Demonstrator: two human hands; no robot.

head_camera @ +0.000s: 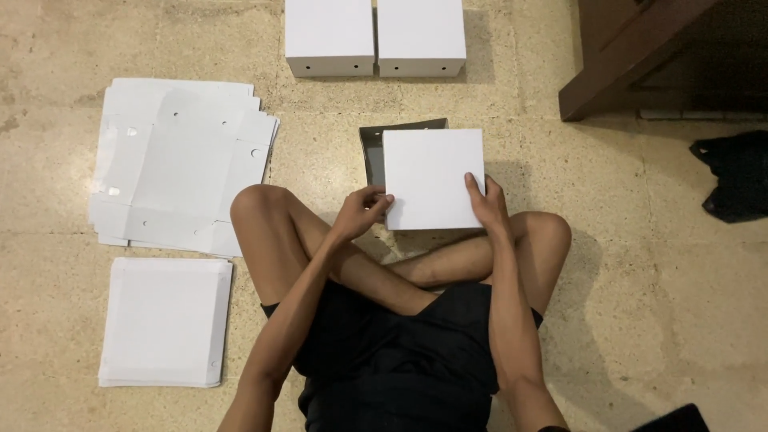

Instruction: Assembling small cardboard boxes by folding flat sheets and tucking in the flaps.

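I sit cross-legged on a stone floor and hold a white square cardboard box [430,174] above my shins. My left hand [364,210] pinches its lower left corner. My right hand [486,204] grips its lower right edge, fingers lying on the top face. A grey inner flap [374,146] of the box sticks out behind its upper left side.
Two folded white boxes [374,38] stand side by side at the top. A stack of flat die-cut white sheets [176,164] lies at left, with a stack of square white sheets [166,322] below it. A dark wooden furniture leg [620,68] and a black cloth [736,172] are at right.
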